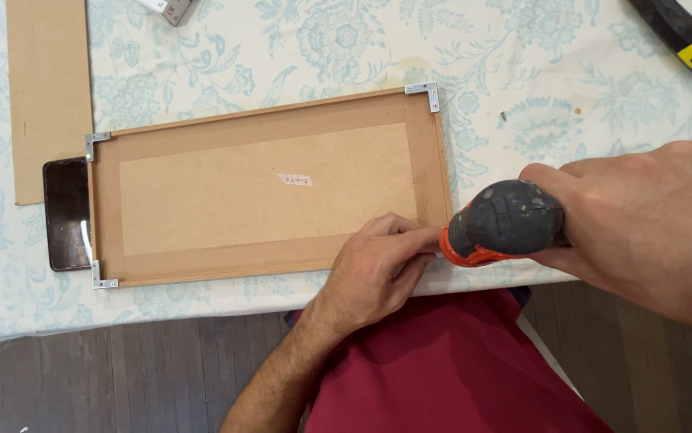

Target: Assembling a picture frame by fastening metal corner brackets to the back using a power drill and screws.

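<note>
We note a fibreboard-backed wooden frame (269, 188) lying face down on the floral tablecloth (522, 120), near the table's front edge. Metal corner brackets are already seated at three corners: at 10 o'clock of the frame (95, 144), at 8 o'clock (103, 277) and at 1 o'clock (426, 95). The fourth corner, at 4 o'clock, is the one in hand, so by our judgement three of four are done and one is left; the bracket there is hidden.

Our right hand (651, 224) is clenched around the black-and-orange cordless screwdriver (500, 224), its nose at that corner. Our left hand (382, 269) presses on the frame's lower edge, fingertips pinched just beside the nose; what they pinch, we cannot tell.

A dark phone (66, 212) lies at the frame's 9 o'clock, a cardboard sheet (47, 88) at 10 o'clock.
</note>
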